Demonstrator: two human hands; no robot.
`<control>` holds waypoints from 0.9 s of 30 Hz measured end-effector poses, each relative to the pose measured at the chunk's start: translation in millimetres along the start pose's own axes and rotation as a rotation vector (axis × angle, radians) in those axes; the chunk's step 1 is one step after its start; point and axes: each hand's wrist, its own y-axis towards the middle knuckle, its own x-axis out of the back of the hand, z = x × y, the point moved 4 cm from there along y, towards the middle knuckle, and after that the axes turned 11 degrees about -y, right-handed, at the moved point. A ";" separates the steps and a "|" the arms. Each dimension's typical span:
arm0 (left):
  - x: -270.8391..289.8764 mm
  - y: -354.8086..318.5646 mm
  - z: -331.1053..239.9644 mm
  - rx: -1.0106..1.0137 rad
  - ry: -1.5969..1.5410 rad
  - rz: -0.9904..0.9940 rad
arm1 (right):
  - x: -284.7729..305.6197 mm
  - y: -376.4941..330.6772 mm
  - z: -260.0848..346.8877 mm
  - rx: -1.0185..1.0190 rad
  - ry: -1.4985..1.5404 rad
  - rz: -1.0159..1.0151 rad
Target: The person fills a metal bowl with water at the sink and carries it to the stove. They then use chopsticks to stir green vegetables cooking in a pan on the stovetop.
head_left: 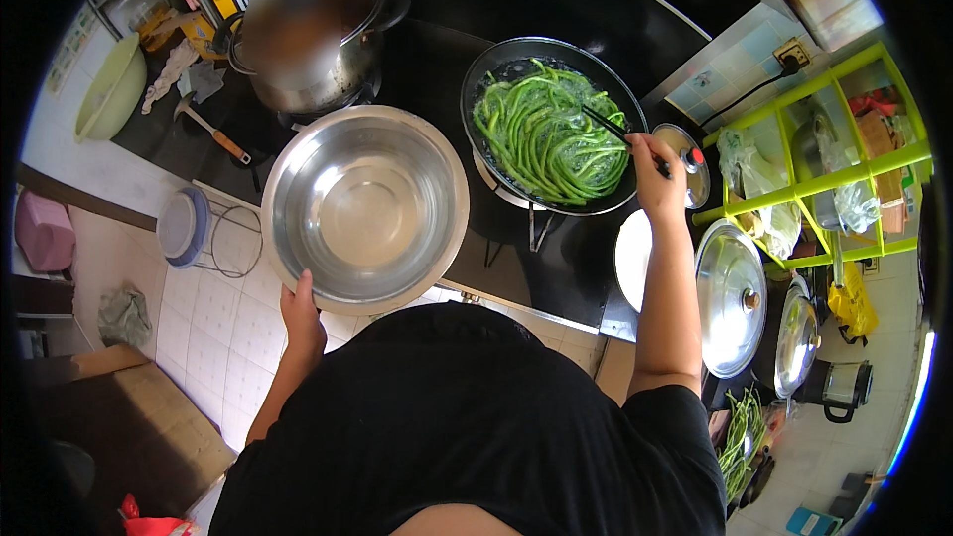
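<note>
My left hand (301, 310) grips the near rim of a wide stainless steel basin (298, 189), thumb on top and the other fingers out of sight beneath it. The basin tilts toward me with nothing in it, near the front edge of the stove. My right hand (657, 171) is closed around a pair of black chopsticks (604, 123). Their tips reach into long green beans (541, 134) that lie coiled in bubbling liquid. A black wok (622, 187) on the right burner holds these beans.
A steel pot (349, 74) stands at the back left, a wooden-handled ladle (220, 134) beside it. On the right are a white plate (631, 260), glass lids (731, 298), a lime-green rack (804, 182) and more long beans (740, 445). A pale green basin (109, 89) leans far left.
</note>
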 end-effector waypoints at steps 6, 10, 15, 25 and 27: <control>12.0 5.4 5.8 -0.039 0.021 -0.017 | 19.6 -45.1 43.3 0.116 0.170 0.073; 10.8 7.4 6.5 -0.018 0.048 -0.017 | -1.2 -49.5 11.5 0.023 0.238 0.201; 3.1 1.8 -0.3 -0.008 0.043 -0.013 | 4.9 -53.7 -1.5 -0.059 0.323 0.125; 6.5 4.2 2.1 0.022 0.017 -0.017 | 10.2 -75.7 57.4 0.383 0.112 0.250; 7.9 4.5 1.2 0.022 0.030 -0.014 | 5.7 -72.1 49.6 0.388 0.008 0.186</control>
